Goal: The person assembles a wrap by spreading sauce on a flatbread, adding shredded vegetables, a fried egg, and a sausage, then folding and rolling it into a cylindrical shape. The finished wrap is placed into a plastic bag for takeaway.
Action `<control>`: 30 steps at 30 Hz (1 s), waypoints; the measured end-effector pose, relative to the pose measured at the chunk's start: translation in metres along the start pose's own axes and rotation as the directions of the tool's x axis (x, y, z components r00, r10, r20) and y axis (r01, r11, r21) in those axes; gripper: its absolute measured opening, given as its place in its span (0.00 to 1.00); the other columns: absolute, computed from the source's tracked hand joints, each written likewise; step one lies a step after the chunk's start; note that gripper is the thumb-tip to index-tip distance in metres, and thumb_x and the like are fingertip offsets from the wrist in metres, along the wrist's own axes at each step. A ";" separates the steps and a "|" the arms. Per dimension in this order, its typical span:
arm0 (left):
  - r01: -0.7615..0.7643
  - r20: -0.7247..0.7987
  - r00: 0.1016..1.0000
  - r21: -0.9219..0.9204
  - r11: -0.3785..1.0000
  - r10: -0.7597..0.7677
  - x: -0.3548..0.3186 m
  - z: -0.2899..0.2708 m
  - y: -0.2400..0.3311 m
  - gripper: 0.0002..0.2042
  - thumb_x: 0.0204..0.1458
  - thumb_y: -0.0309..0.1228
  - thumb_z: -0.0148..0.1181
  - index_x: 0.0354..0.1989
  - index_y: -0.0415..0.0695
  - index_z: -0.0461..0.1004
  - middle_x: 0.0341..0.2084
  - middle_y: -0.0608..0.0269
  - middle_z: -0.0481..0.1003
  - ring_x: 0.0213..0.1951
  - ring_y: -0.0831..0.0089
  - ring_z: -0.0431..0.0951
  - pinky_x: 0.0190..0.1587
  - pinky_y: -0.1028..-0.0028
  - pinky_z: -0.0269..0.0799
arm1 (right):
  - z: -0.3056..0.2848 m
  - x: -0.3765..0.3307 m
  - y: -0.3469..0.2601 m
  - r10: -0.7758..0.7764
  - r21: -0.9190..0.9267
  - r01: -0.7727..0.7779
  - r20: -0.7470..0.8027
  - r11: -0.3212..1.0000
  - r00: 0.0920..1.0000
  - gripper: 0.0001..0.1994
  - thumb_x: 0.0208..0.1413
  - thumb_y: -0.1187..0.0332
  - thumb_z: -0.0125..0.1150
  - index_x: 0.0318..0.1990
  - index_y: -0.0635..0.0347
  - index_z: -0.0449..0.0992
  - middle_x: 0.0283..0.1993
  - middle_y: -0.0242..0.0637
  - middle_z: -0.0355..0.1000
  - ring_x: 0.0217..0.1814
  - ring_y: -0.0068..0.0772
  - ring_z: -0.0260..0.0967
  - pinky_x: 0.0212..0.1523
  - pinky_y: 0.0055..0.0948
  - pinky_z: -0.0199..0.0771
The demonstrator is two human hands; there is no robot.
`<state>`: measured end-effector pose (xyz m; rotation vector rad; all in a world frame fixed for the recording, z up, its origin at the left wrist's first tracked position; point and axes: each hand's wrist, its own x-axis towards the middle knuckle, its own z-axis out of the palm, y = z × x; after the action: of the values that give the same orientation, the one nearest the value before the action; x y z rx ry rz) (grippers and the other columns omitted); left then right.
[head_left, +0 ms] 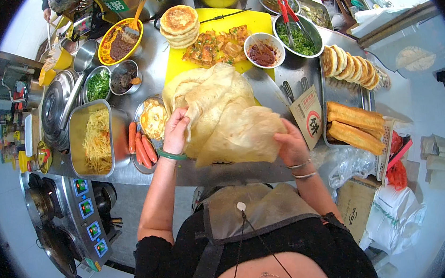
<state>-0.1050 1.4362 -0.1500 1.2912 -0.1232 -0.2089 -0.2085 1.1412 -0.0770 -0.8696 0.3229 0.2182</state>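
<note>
1. One steel counter (154, 65) supports a yellow board (172, 62).
2. A thin, folded flatbread (217, 112) is held over the board's near end.
3. Left hand (177, 131): fingers pinch its left edge.
4. Right hand (293, 145): fingers pinch its right edge.
5. Red sausages (141, 151) lie near the left hand.

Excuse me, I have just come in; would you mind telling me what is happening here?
The person's left hand grips the left side of a large, thin, folded flatbread, and the right hand grips its right side. Beyond it, a stack of round breads stands on a yellow board. Sausages lie near the left hand.
</note>
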 end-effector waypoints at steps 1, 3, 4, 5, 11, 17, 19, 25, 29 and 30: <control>-0.042 0.038 0.999 0.076 0.996 0.039 0.001 -0.002 0.001 0.04 0.56 0.23 0.48 0.33 0.40 0.70 0.34 0.66 0.73 0.40 0.77 0.71 0.45 0.74 0.68 | 0.004 -0.010 -0.012 -0.066 -0.003 0.066 0.004 0.998 0.998 0.26 0.49 0.76 0.56 0.59 0.69 0.63 0.54 0.44 0.70 0.56 0.36 0.70 0.56 0.35 0.71; -0.124 0.229 0.972 0.319 0.939 0.051 -0.003 0.010 0.014 0.02 0.50 0.23 0.50 0.31 0.40 0.69 0.43 0.58 0.74 0.47 0.67 0.72 0.54 0.68 0.65 | 0.005 -0.029 -0.036 -0.152 -0.001 0.152 -0.008 0.988 0.988 0.27 0.48 0.76 0.57 0.59 0.69 0.63 0.55 0.44 0.70 0.56 0.38 0.69 0.57 0.36 0.71; -0.265 0.356 0.930 0.468 0.843 0.095 -0.009 0.021 0.018 0.03 0.48 0.23 0.52 0.31 0.40 0.70 0.45 0.56 0.73 0.49 0.64 0.72 0.55 0.66 0.64 | 0.005 -0.039 -0.048 -0.195 -0.001 0.195 -0.011 0.981 0.981 0.28 0.47 0.77 0.57 0.59 0.69 0.63 0.55 0.44 0.70 0.56 0.39 0.69 0.57 0.36 0.70; -0.405 0.478 0.872 0.580 0.707 0.108 -0.014 0.033 0.018 0.04 0.46 0.24 0.53 0.31 0.40 0.70 0.47 0.53 0.73 0.51 0.60 0.72 0.57 0.65 0.63 | 0.007 -0.046 -0.059 -0.230 0.008 0.230 -0.022 0.973 0.973 0.28 0.47 0.76 0.57 0.59 0.68 0.63 0.55 0.44 0.69 0.57 0.39 0.69 0.58 0.37 0.70; -0.568 0.629 0.778 0.698 0.437 0.006 -0.031 0.056 -0.006 0.09 0.43 0.26 0.56 0.34 0.42 0.73 0.50 0.50 0.72 0.56 0.55 0.69 0.60 0.55 0.60 | 0.003 -0.068 -0.095 -0.392 -0.006 0.392 -0.083 0.920 0.916 0.28 0.47 0.76 0.59 0.59 0.67 0.62 0.55 0.43 0.69 0.58 0.38 0.68 0.59 0.38 0.69; -0.364 0.367 0.912 0.930 -0.051 0.186 0.069 0.011 0.003 0.09 0.45 0.30 0.58 0.36 0.44 0.76 0.49 0.51 0.72 0.56 0.54 0.69 0.61 0.54 0.60 | 0.008 -0.066 -0.104 -0.497 -0.101 0.487 -0.129 0.867 0.858 0.27 0.50 0.72 0.62 0.58 0.65 0.63 0.55 0.39 0.69 0.58 0.37 0.67 0.60 0.38 0.67; -0.315 0.318 0.948 0.944 -0.099 0.019 0.091 0.002 0.004 0.11 0.45 0.32 0.59 0.38 0.47 0.76 0.48 0.52 0.73 0.54 0.54 0.70 0.59 0.54 0.61 | 0.010 -0.064 -0.108 -0.497 -0.110 0.486 -0.113 0.867 0.860 0.26 0.51 0.72 0.63 0.58 0.64 0.63 0.55 0.39 0.68 0.59 0.37 0.66 0.61 0.37 0.66; 0.173 -0.171 0.984 0.983 -0.062 0.041 0.110 -0.016 0.026 0.18 0.45 0.39 0.63 0.42 0.44 0.74 0.43 0.51 0.75 0.49 0.55 0.72 0.50 0.55 0.65 | 0.019 -0.064 -0.105 -0.505 -0.113 0.492 -0.185 0.863 0.843 0.25 0.51 0.73 0.61 0.57 0.64 0.63 0.55 0.39 0.69 0.58 0.37 0.66 0.60 0.37 0.67; -0.001 -0.004 1.000 0.980 0.199 0.024 0.075 0.010 0.039 0.20 0.50 0.40 0.62 0.47 0.40 0.72 0.44 0.51 0.74 0.49 0.57 0.73 0.54 0.57 0.67 | 0.060 -0.057 -0.096 -0.436 -0.076 0.432 -0.060 0.899 0.898 0.22 0.51 0.74 0.59 0.55 0.62 0.64 0.53 0.39 0.69 0.58 0.37 0.66 0.59 0.37 0.68; 0.078 0.012 0.987 0.831 0.551 -0.158 0.059 0.020 0.031 0.20 0.53 0.40 0.60 0.49 0.39 0.71 0.44 0.53 0.74 0.50 0.58 0.73 0.56 0.57 0.66 | 0.068 -0.051 -0.092 -0.415 -0.066 0.415 0.003 0.908 0.910 0.21 0.51 0.74 0.58 0.54 0.62 0.64 0.53 0.39 0.69 0.57 0.37 0.67 0.59 0.37 0.68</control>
<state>-0.0493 1.4123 -0.1159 2.2681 -0.2251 -0.3465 -0.2137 1.1333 0.0481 -0.9840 0.1342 -0.1742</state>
